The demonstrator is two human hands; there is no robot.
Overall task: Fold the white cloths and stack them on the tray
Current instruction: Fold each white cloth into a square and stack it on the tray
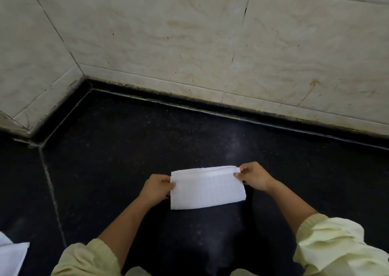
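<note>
A white cloth [207, 188], folded into a wide rectangle, lies on the dark countertop [147, 141] in front of me. My left hand [156, 188] pinches its left edge near the upper corner. My right hand [253, 176] pinches the upper right corner, where a narrow folded strip shows along the top edge. More white cloth [11, 254] pokes in at the lower left edge of the view. No tray is in view.
The black speckled counter runs to a cream tiled wall [189, 33] that bends at a corner on the left. A pale seam [50, 187] crosses the counter at left. Pale yellow sleeves [336, 244] cover my forearms.
</note>
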